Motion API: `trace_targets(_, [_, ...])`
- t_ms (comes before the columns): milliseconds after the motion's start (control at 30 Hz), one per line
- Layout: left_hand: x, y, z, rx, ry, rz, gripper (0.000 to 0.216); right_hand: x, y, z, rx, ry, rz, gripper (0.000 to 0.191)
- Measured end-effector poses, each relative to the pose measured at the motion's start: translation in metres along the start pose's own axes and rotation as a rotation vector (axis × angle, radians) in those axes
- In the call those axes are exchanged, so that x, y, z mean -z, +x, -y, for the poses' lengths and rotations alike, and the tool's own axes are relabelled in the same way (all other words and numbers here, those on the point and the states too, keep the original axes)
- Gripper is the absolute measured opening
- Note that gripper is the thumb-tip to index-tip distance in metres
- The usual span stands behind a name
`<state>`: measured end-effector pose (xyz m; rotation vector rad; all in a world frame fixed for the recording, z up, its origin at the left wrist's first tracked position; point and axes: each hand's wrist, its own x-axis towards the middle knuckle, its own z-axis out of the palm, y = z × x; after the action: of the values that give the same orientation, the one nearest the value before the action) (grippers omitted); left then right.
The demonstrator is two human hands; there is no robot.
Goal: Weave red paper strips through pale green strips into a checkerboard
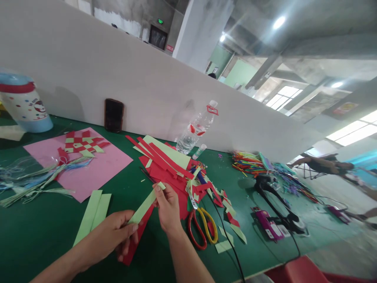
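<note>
A pale green paper strip (145,207) stretches between my two hands. My left hand (119,232) grips its lower end between thumb and fingers. The upper end is pinched by my right hand (167,206). A red paper strip (138,239) runs beneath the green one, behind my left fingers; whether they hold it too, I cannot tell. Folded green paper pieces (93,215) lie left of my hands. Just right of my right forearm, scissors (203,230) with red and yellow handles rest beside red paper sheets (165,177).
A woven red-and-green paper piece (85,143) lies on pink paper (114,157) with tassels (41,184). A phone (114,114), water bottle (193,131) and cup (26,104) stand along the partition. Paper scraps (225,241), a black cable and a purple box (268,225) lie rightward.
</note>
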<state>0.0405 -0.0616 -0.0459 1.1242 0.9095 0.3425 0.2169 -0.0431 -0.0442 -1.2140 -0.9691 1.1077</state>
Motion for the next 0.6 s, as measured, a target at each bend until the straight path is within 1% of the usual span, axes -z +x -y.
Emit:
trace_targets(133, [0.001,0.001,0.001,0.027,-0.084,-0.001,0.044,0.0,-0.001,0.003,0.009,0.007,0.024,0.04])
trace_targets(267, [0.003,-0.003,-0.002,0.002,-0.125,0.078,0.049,-0.005,-0.005,0.007,0.004,-0.023,0.016,0.039])
trace_targets(333, [0.003,-0.006,-0.006,-0.026,-0.112,0.09,0.05,-0.009,-0.008,0.006,0.006,-0.035,0.025,0.037])
trace_targets(400, [0.002,-0.008,-0.009,-0.05,-0.131,0.083,0.052,-0.013,-0.011,0.003,0.017,-0.052,0.038,0.035])
trace_targets(467, [-0.001,-0.008,-0.009,-0.049,-0.204,0.073,0.053,-0.017,-0.015,-0.001,0.017,-0.062,0.055,0.034])
trace_targets(533, [-0.003,-0.007,-0.006,-0.038,-0.26,0.054,0.051,-0.019,-0.017,-0.004,0.016,-0.078,0.061,0.034])
trace_targets(600, [-0.004,-0.005,-0.002,-0.048,-0.259,0.017,0.052,-0.02,-0.019,-0.007,0.024,-0.094,0.049,0.034])
